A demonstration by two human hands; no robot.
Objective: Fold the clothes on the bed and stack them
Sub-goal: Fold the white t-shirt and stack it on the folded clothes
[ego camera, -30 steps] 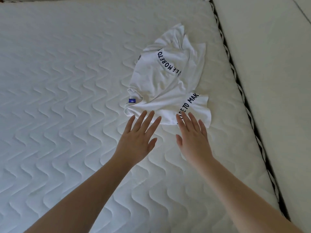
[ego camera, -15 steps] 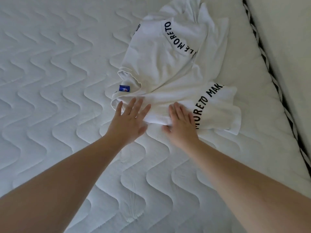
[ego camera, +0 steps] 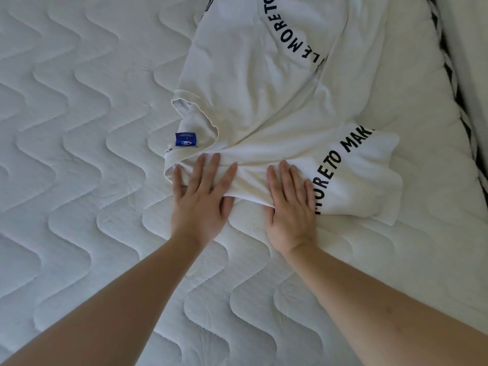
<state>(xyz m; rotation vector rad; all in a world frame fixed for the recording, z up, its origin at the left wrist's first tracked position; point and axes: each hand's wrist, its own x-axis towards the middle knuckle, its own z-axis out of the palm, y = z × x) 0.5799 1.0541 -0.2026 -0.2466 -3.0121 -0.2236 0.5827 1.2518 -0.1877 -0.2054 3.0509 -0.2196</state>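
A crumpled white T-shirt point(ego camera: 264, 101) with black lettering and a blue neck label point(ego camera: 186, 139) lies on the white quilted mattress point(ego camera: 79, 154). Both my hands lie on its near hem. My left hand point(ego camera: 200, 196) has straight, spread fingers flat on the fabric just below the label. My right hand point(ego camera: 290, 204) lies flat beside the "MORE TO MAKE" lettering, fingers together. Each thumb sits at the hem's edge on the mattress side. Neither hand has cloth gathered in it.
The mattress's right edge, with black-and-white piping point(ego camera: 454, 83), runs down the right side next to a pale surface point(ego camera: 475, 35). Bare quilted mattress stretches to the left of the shirt and toward me.
Both hands moved forward from hovering short of the shirt to lying flat on its near hem. The view has moved closer to the shirt.
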